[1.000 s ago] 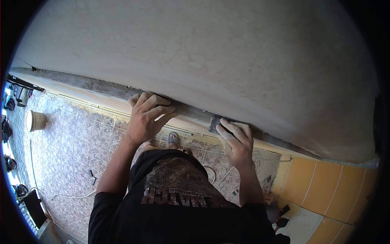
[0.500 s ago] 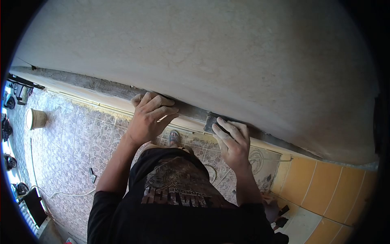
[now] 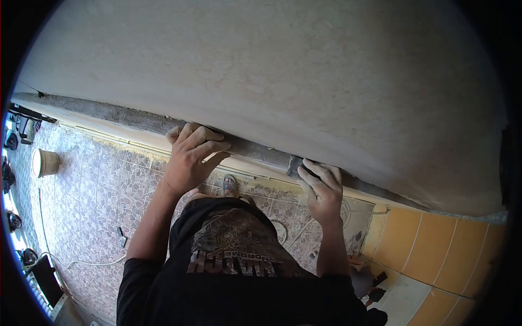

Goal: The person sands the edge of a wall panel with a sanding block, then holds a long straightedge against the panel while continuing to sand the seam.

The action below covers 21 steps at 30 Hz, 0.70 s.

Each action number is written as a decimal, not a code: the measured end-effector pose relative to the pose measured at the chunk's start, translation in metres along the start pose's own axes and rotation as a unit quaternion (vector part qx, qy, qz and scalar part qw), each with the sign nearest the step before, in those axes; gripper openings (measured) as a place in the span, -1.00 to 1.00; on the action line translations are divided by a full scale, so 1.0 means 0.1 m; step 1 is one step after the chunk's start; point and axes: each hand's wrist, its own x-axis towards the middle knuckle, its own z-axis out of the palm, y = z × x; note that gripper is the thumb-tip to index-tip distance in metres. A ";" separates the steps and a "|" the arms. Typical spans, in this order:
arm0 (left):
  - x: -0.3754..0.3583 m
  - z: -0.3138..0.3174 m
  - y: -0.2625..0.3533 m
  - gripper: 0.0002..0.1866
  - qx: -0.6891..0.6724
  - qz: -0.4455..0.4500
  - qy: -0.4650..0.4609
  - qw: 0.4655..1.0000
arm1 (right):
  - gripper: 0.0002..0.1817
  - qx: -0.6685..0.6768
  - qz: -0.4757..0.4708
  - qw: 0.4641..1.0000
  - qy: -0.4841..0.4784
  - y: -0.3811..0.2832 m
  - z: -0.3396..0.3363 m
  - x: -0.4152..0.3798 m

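Note:
A narrow grey concrete ledge (image 3: 255,150) runs across the view along the foot of a large pale plastered wall (image 3: 261,70). My left hand (image 3: 191,155) rests on this ledge, its dusty fingers bent over the edge and the thumb apart below; nothing is held in it. Farther right, my right hand (image 3: 324,190) grips a dark, flat sanding block (image 3: 295,165) and presses it against the ledge. Fingers cover much of the block, so only its left end shows well. Pale dust coats the fingertips of both hands.
A whitish bucket (image 3: 48,162) stands on the stone-patterned tiled floor (image 3: 92,201) at left. A small dark-ended tool (image 3: 122,239) lies there, near a pale hose (image 3: 98,261). Orange tiles (image 3: 418,244) are at lower right, with part of another person (image 3: 363,280) nearby.
My right hand has slid right along the ledge with the sanding block. My left hand stays on the ledge, while the whole view has shifted slightly.

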 end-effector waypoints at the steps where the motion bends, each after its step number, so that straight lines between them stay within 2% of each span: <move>1: 0.00 0.00 0.01 -0.69 -0.002 -0.003 0.000 1.000 | -0.60 0.006 0.008 1.000 0.010 0.01 -0.03 -0.01; 6: -0.02 0.05 -0.03 -0.69 0.002 -0.008 0.001 1.000 | -0.60 0.001 -0.021 1.000 -0.002 -0.43 0.31 0.32; 10: 0.00 0.00 0.00 -0.68 0.010 0.010 0.005 1.000 | -0.59 -0.006 -0.030 0.999 -0.006 -0.28 0.17 0.14; 14: 0.01 0.01 0.00 -0.68 0.015 0.005 0.003 1.000 | -0.65 -0.058 0.034 0.997 0.028 0.14 -0.18 -0.25; 21: 0.01 0.00 0.07 -0.71 0.027 0.013 0.008 1.000 | -0.59 -0.087 0.055 0.994 0.040 -0.16 0.01 -0.22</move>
